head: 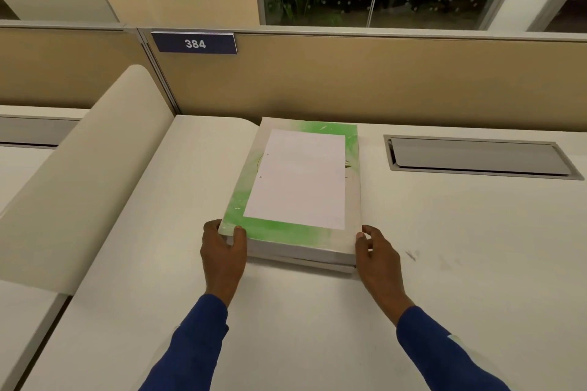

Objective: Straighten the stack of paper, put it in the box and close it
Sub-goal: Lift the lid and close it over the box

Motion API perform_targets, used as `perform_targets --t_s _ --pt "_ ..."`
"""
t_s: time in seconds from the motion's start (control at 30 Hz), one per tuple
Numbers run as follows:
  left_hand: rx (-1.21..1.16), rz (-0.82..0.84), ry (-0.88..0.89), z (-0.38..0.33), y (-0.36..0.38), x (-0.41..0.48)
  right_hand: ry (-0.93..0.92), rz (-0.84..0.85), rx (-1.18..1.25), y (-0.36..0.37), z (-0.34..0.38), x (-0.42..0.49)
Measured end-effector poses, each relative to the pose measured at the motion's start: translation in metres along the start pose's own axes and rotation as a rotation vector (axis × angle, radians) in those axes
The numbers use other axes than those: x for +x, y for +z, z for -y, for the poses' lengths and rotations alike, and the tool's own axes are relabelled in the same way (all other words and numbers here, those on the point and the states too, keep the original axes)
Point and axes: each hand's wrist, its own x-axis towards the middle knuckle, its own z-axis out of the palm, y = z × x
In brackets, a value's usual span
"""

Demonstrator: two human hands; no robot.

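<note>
So the box [295, 187] is lying flat on the pale desk [444, 247], lid down, long side running away from the person toward the tan partition [381, 79]. The top is green and white with a plain white sheet [298, 178] lying flat on it, more or less squared up with the edges. No paper stack shows outside the box.

Both hands are at the near corners. The left hand [224, 251] is wrapped around the near-left corner, thumb up on the green top, other fingers going down the side, so that grip is grasping the box. The right hand [376, 251] sits against the near-right corner with its fingertips [360, 235] touching the edge. It's more pressing against the side than wrapping it, and I honestly can't tell if that grip is really clamped on or just resting there.

Under the near edge there's a thin flap or lip sticking out a bit at the bottom.

Other stuff: a blue sign [194, 43] reading 384 on the partition, a grey cable hatch [476, 157] set into the desk to the right of the box, well apart from it, and a curved cream divider [95, 162] off to the left. Both sleeves [197, 343] are dark blue.
</note>
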Motion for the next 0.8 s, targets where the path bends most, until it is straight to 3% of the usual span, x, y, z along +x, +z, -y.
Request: perform_targets --t_s 0.57,0.8 --pt "0.055 -0.013 0.065 0.015 0.003 -0.008 0.009 0.067 -0.144 0.01 -0.023 -0.022" --pt "0.411 0.091 0.22 0.024 0.005 -0.013 -0.119 0.103 -0.32 0.016 -0.014 -0.018"
